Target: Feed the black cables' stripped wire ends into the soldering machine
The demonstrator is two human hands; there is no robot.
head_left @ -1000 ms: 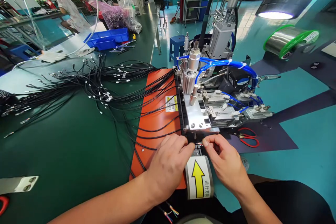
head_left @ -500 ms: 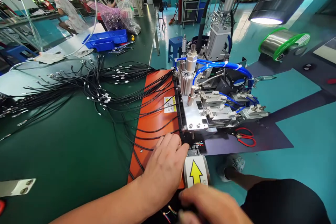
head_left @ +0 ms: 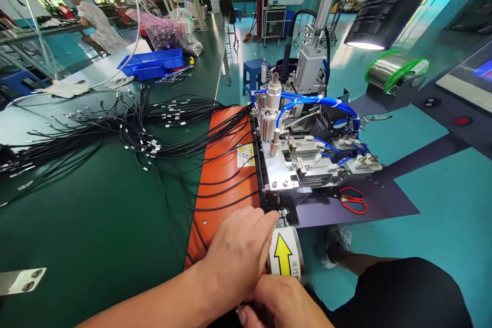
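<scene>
My left hand is curled down at the front of the feed track, its fingertips turned away from view. Black cables on the orange plate run in under this hand; whatever it grips is hidden. Below it, my right hand is closed near the left wrist, thumb and fingers together, what they hold unseen. Right beside both hands is a white cover with a yellow arrow. Farther along the track stands the metal machine with blue air tubes, several cables leading into its side.
A bundle of black cables spreads over the green bench. Red-handled scissors lie right of the machine. A solder wire spool and a lamp stand beyond. A blue bin sits farther back; two people are at the far left.
My right hand has moved left, up against the left wrist. Coloured wire ends seen before at the track and by the right hand no longer show. The view has shifted slightly.
</scene>
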